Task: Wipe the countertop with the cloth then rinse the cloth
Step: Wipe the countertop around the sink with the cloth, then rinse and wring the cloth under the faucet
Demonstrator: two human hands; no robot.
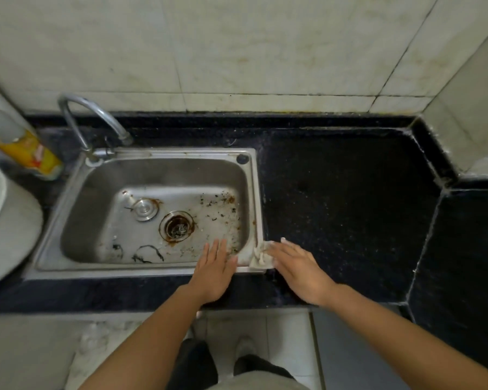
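Black bench (350, 192) runs wide beside the sink (166, 173). Right hand (302, 268), fingers straight, presses cloth (261, 258) on the sink's corner edge. Left hand (213, 271) flat. Bottle (26, 150) writing blurry.

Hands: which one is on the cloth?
The right hand, fingers flat on the white cloth at the corner of the sink; the left hand has no cloth under it.

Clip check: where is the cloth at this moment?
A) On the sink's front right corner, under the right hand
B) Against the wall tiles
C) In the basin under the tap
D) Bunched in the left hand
A: the cloth lies on the front right corner of the sink rim, with the right hand laid flat on it. The left hand is flat and holds nothing.
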